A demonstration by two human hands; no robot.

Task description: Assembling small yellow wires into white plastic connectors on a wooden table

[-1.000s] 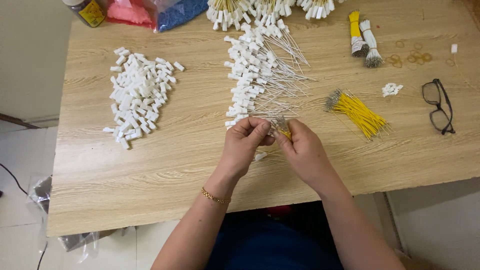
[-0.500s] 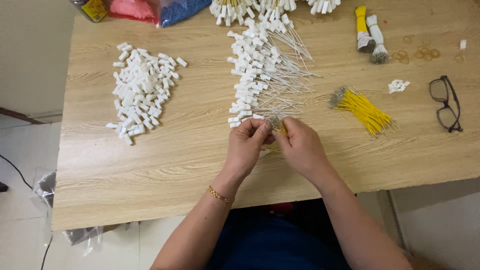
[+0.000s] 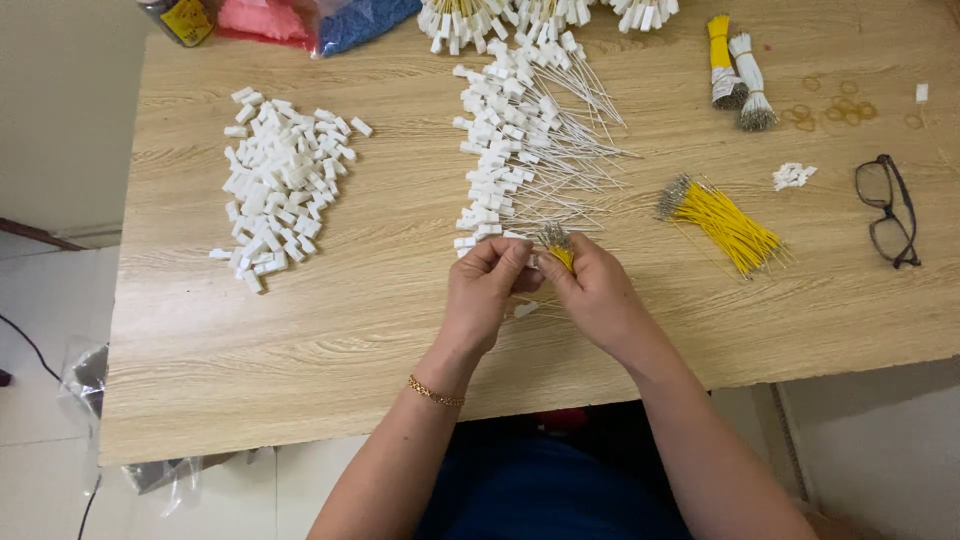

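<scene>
At the table's (image 3: 300, 400) far edge, white bundles (image 3: 455, 15), a pink bag (image 3: 265, 18) and a jar (image 3: 180, 15) are cut off; the right hand (image 3: 595, 295) hides most of its yellow wires (image 3: 562, 256) (tips only).

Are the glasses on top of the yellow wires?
No, the glasses lie on the bare table, apart from the yellow wires.

Wooden table (image 3: 300, 350): white connector pile (image 3: 280, 190), wired connectors (image 3: 520, 150), yellow wires (image 3: 725, 220), glasses (image 3: 888, 210).

Single head-worn view, looking steeply down over wooden table (image 3: 300, 340); both hands near, centre frame; floor visible at left.
</scene>
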